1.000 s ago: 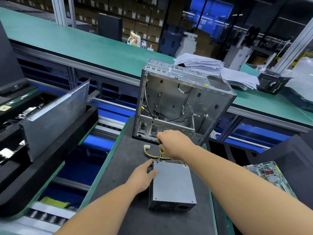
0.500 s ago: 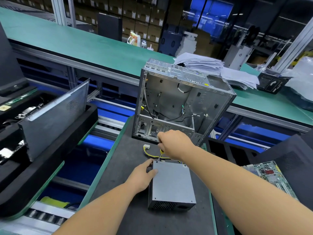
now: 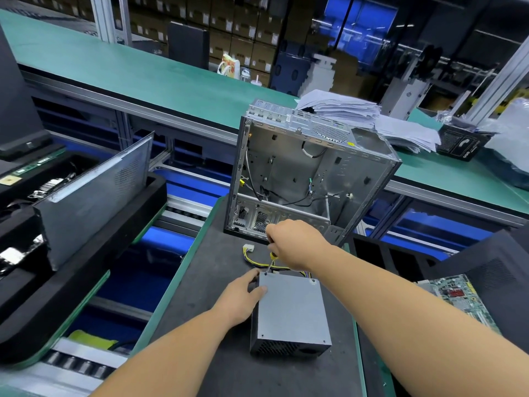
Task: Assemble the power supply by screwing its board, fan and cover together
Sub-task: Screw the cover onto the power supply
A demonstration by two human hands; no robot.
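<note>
Power supply (image 3: 290, 313): grey metal box, cover on, lying flat on the dark mat of the near tabletop (image 3: 206, 282), vent grille facing the viewer. Left hand (image 3: 243, 296): fingers curled over the box's far-left corner, thumb lying on the cover; grip closed on the box. Right hand (image 3: 297, 243): grip closed round a yellow-handled screwdriver (image 3: 270, 260), tip set on the cover at its far-left corner. Yellow and black cable bundle (image 3: 254, 257) runs from the box's far end to a white connector lying on the mat. Circuit board (image 3: 458, 299) lies to the right, off the mat. Black foam trays (image 3: 86, 267) to the left carry a grey side panel (image 3: 94, 196) standing on edge. Beyond the box, an open computer chassis (image 3: 309, 179) stands upright on the same mat, loose wires inside. Behind it, a long green tabletop (image 3: 128, 70) carries stacked papers (image 3: 357, 113). Cardboard cartons (image 3: 229, 24) line the back of the room.
</note>
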